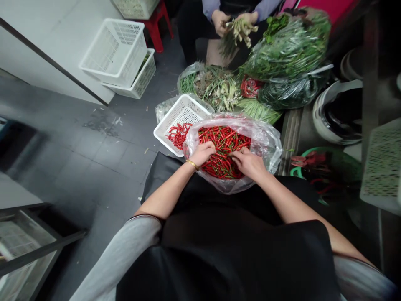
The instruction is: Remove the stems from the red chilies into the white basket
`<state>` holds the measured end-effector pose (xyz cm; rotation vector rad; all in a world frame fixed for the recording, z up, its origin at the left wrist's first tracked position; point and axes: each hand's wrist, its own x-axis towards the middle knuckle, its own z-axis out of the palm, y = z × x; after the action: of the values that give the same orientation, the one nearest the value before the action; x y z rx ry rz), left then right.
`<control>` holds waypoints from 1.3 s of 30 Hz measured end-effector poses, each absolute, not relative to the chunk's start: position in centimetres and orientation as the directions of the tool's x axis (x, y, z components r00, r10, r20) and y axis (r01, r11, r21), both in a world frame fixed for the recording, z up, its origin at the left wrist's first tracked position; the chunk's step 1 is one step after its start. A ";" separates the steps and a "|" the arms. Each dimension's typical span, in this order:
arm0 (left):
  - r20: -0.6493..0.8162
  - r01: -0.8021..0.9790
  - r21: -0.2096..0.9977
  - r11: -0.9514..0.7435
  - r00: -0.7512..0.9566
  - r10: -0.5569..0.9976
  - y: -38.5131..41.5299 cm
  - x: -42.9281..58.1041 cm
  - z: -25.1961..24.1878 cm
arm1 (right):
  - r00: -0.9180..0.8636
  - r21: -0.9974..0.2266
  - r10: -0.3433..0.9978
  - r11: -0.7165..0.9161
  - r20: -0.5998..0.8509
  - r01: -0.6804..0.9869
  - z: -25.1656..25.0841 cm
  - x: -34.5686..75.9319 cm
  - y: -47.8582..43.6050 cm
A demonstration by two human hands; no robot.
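Observation:
A clear plastic bag [266, 138] full of red chilies [227, 140] rests in front of my lap. My left hand [203, 152], with a gold bangle at the wrist, is curled into the chilies at the bag's left side, fingers closed on some. My right hand [249, 163] lies on the pile at the right, fingers bent and pinching chilies. A white slotted basket [184, 110] just beyond the bag holds a small heap of red chilies.
Across from me another person's hands [233, 20] hold a bunch of greens. Bags of green vegetables [288, 50] and a pile of trimmings [216, 85] lie between us. Stacked white baskets [117, 52] sit at the left wall; a green tub [316, 167] stands at right.

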<state>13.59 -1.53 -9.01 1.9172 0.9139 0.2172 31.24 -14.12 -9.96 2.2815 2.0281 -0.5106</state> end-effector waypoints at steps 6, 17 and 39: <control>0.001 0.420 0.676 -0.606 0.821 0.571 -2.1 15.5 -9.7 | -0.034 -0.125 0.958 -0.002 -0.283 0.992 -11.2 31.9 -9.8; -0.067 0.337 0.386 -0.859 0.939 0.338 -0.9 17.8 -9.3 | -0.171 -0.581 0.979 0.074 -0.114 0.811 -8.9 34.4 -10.2; -0.161 0.522 0.399 -0.754 0.850 0.502 -2.8 16.0 -8.9 | 0.064 -0.362 0.966 -0.155 -0.251 0.919 -10.2 32.9 -11.4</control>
<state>16.05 -2.82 -8.94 2.5905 0.7565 -0.0603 32.94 -11.42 -10.17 2.3662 2.1071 -0.7148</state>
